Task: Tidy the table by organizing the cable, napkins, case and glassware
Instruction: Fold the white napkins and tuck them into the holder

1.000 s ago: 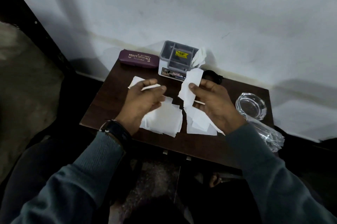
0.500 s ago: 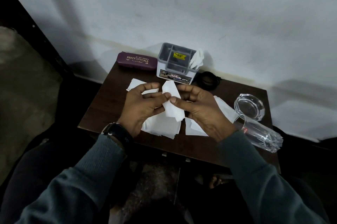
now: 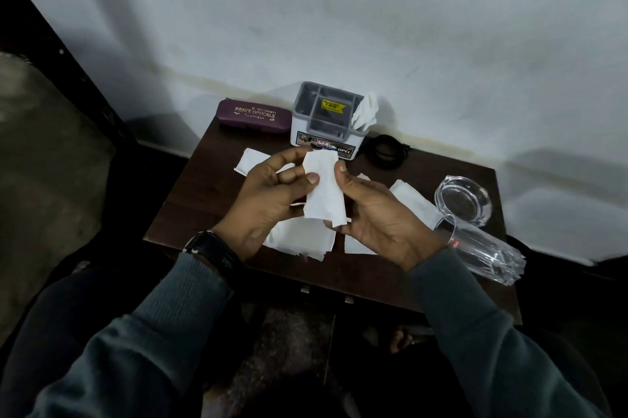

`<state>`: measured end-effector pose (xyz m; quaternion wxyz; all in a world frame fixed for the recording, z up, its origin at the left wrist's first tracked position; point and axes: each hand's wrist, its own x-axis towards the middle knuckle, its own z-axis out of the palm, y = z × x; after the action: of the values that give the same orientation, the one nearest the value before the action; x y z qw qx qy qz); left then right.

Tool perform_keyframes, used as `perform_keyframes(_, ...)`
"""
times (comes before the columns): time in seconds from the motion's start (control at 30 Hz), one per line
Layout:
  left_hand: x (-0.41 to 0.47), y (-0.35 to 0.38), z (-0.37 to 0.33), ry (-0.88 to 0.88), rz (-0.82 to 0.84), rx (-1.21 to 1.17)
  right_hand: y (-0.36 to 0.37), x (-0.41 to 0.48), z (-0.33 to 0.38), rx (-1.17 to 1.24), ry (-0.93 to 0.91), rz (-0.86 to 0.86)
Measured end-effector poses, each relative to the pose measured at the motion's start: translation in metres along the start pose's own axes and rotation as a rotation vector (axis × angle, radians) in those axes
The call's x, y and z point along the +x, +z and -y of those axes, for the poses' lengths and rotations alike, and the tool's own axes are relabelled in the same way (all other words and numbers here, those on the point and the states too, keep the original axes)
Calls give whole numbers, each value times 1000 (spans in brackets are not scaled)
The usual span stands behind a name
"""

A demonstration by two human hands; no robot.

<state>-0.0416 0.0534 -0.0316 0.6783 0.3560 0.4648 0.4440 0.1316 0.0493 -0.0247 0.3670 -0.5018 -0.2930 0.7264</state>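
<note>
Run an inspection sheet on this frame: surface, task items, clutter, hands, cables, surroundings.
Surface: dark wooden table, pushed against the wall.
Job's things: folded napkin held above the table; loose napkins lying under the hands; maroon case back left; glass ashtray at right; tumbler on its side, near the right edge.
Clutter: grey organizer, with a crumpled napkin in its right end.
Hands: left hand and right hand both pinch the folded napkin.
Cables: black cable, coiled, right of the organizer.
Surroundings: white wall; dark floor.
</note>
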Motion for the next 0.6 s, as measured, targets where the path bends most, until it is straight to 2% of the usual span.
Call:
perform_keyframes(0.27,0,-1,-1,-2,-98,62,-12,1,4,207,-14,36)
perform_keyframes(0.4,2,-5,1,-9,-189,64,-16,2,9,187,-116,9)
perform_keyframes(0.5,5,-8,2,-48,-230,70,-17,6,8,71,-188,-86)
perform_keyframes(0.6,4,-16,4,-155,-248,192,-18,17,3,-298,-289,-288)
